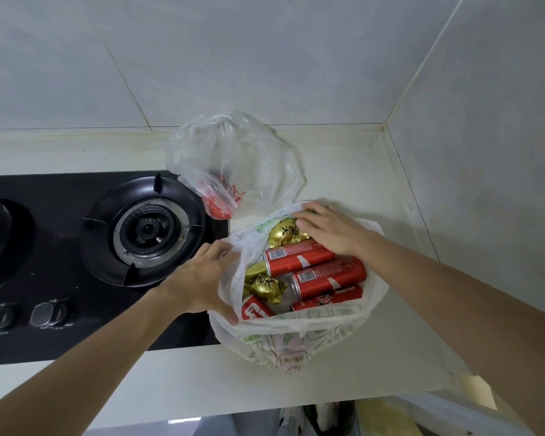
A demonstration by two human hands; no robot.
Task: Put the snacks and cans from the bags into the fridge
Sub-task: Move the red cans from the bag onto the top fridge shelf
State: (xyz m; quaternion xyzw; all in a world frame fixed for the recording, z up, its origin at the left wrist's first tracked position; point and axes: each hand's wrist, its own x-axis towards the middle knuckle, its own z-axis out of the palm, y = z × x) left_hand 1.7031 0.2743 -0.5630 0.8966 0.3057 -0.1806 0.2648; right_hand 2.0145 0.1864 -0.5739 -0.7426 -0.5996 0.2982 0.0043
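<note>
Now the left hand (202,278) gripped the bag (296,338) rim while the right hand (328,229), fingers spread, reached for a snack (285,236); lifting it out looked next.

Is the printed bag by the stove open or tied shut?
Open: the left hand holds the printed bag rim aside, showing red cans and gold snacks.

A black gas stove (76,247) with 2 knobs (49,314) sits in a pale countertop (343,158).
</note>
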